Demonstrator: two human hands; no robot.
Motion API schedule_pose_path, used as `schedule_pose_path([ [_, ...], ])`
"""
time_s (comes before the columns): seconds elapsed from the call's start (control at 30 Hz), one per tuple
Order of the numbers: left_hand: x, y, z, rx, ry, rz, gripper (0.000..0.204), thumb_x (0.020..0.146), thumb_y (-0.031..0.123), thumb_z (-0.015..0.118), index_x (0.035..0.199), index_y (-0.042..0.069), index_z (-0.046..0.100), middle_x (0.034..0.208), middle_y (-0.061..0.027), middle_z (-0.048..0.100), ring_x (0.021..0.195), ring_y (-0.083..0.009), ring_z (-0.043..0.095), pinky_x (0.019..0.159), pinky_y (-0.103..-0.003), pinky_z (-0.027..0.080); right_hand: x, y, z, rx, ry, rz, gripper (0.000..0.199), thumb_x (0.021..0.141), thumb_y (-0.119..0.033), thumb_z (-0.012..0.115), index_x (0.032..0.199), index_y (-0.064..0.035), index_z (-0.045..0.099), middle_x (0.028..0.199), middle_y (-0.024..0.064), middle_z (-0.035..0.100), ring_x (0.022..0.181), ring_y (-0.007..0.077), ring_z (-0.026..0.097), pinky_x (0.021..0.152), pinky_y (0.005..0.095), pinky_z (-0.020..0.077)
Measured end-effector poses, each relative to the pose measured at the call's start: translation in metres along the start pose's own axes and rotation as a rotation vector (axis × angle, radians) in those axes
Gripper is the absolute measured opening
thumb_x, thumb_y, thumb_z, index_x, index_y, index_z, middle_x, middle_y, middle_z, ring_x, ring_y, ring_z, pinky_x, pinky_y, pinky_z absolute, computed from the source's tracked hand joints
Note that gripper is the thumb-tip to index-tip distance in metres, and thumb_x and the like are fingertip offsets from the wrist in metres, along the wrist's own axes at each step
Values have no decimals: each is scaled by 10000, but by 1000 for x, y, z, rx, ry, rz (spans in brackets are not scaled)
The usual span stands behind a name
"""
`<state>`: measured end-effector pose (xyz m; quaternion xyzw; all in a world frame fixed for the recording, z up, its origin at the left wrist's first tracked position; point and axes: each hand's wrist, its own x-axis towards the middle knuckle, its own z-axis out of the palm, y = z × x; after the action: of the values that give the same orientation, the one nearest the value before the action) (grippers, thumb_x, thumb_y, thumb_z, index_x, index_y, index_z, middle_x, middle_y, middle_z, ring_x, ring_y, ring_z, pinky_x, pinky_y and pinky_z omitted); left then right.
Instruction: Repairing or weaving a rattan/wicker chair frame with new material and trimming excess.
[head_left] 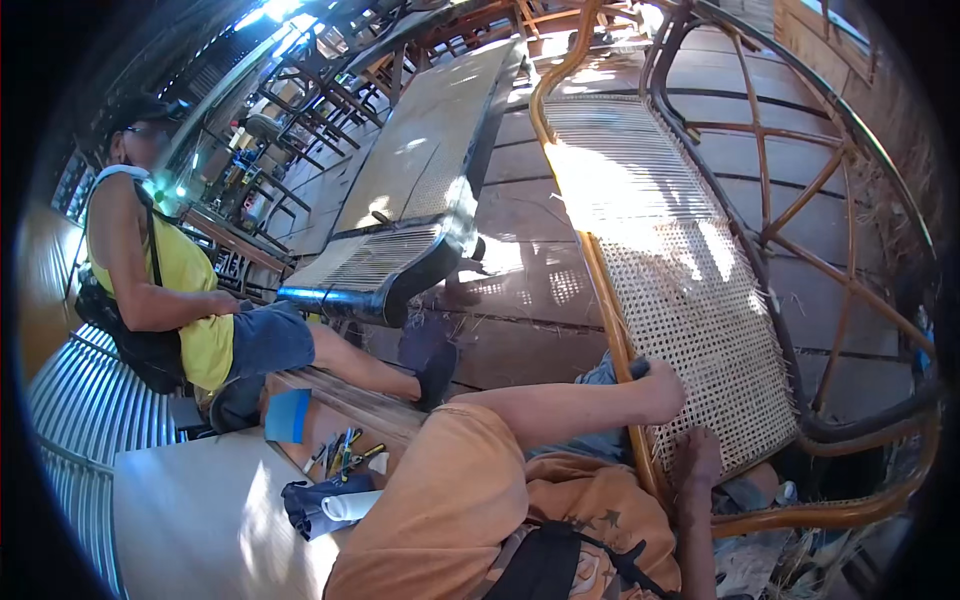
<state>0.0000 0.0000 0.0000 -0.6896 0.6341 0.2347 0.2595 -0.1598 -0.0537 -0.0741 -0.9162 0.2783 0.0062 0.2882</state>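
- At far left, a person in a yellow sleeveless top and blue shorts [200, 290] sits, facing right, beside slim yellow-and-black hand tools [345, 455] lying on a board.
- Left of centre, a long, dark-framed cane bench [410, 180] slants away from us.
- My left hand [662, 392] rests at the curved, honey-brown rattan rail [604, 300], fingers turned from view; whether they grip the small dark shape [639, 369] beside them, I cannot tell.
- My right hand [699, 455] lies just nearer me on the pale woven cane panel [690, 310], fingers close together; any strand pinched there is hidden.
- The panel stretches before me, right of centre, its long axis running away and leaning left, its near end by my hands.
- The near stretch stands woven into mesh, well advanced by my judgement; beyond, parallel pale strands [635, 170] show no clear cross-weave, and short ends bristle untrimmed along the right edge.
- At far right, brown rattan struts [766, 237] fan out.
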Motion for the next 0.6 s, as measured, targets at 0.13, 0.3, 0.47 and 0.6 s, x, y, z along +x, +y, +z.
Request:
schedule_pose_path([
  [0.13,-29,-13,2,-279,63,-137,207,730,257,655,851,100,714,869,-84,689,849,-268,660,652,-454,514,-7,12,-6,96,121,-27,110,773,-122,613,786,-33,551,844,150,562,813,352,522,761,423,439],
  [0.3,-54,12,17,-611,399,-265,289,713,326,682,811,55,667,866,-108,648,794,-302,651,668,-418,522,-29,30,-19,138,199,-33,100,746,-87,611,772,-18,544,810,151,533,798,342,511,735,427,424],
  [0.47,-42,17,25,-435,270,-233,285,667,291,723,837,70,667,855,-102,633,824,-246,649,642,-368,523,-23,37,-20,207,134,-52,111,767,-109,609,797,-16,556,816,152,533,808,333,516,734,419,432],
  [0.6,-31,20,36,-297,362,-169,179,708,194,656,845,85,690,858,-83,645,818,-213,650,622,-351,512,-26,35,-20,143,132,-59,79,784,-98,569,795,-21,560,821,156,544,817,343,521,727,432,441],
])
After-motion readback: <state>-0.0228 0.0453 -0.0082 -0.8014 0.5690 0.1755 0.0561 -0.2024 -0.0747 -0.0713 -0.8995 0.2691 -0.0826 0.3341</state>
